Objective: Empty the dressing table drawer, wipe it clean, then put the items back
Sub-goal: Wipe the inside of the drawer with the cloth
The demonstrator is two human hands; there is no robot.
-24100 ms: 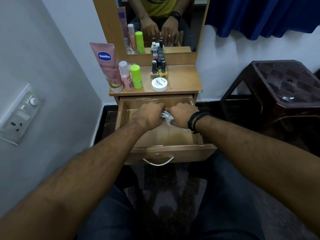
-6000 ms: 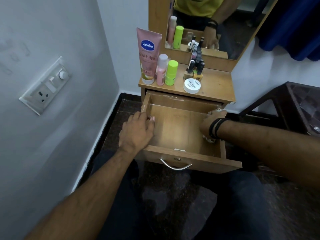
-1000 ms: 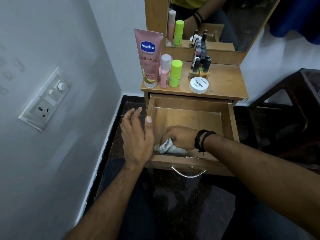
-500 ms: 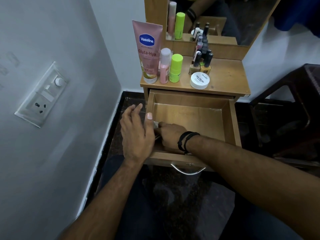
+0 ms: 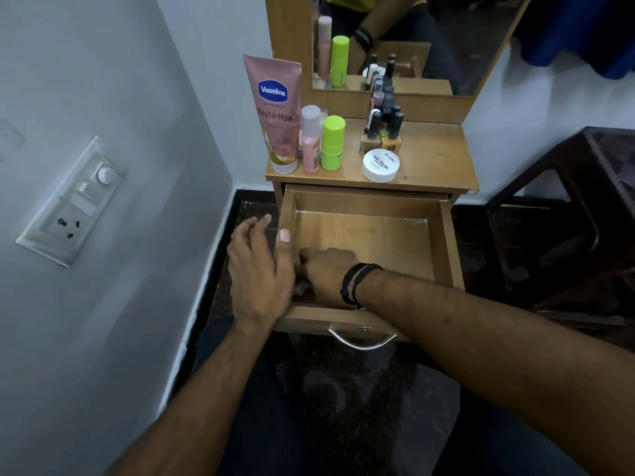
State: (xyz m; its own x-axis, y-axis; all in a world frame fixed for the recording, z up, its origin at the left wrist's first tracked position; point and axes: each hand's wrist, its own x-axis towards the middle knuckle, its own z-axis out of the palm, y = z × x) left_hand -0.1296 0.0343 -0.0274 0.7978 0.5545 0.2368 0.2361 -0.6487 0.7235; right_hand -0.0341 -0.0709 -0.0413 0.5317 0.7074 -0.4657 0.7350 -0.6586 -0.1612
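The wiping step is in hand. The drawer [image 5: 443,242] is standing pulled out below the dressing table top [image 5: 436,156], and its wooden floor is showing bare, so emptying appears complete and refilling has not begun.

The right hand [image 5: 326,273] is reaching into the drawer's 8 o'clock corner, against the left wall. Its fingers are curling downward onto a cloth [image 5: 302,286], of which only a small grey patch is showing between the two hands. The grip appears to be a clamp on the cloth, though the fingertips themselves are hidden.

The left hand [image 5: 261,269] is resting on the drawer's left wall at 9 o'clock. Its fingers are lying straight and slightly spread over the outer side, the thumb is lying along the wall's top edge, and it is gripping nothing. It is judged to be steadying the drawer.

The removed items are standing on the top at 12 o'clock: a Vaseline tube [image 5: 275,111], a pink bottle [image 5: 311,139], a green-capped bottle [image 5: 332,142], a cluster of nail polish bottles [image 5: 383,127] and a white jar [image 5: 380,165].

Next move, as a judgement: the remaining floor and far corners are calling for wiping strokes. After that, the cloth is to be set aside and each item lifted from the top and lowered into the drawer.
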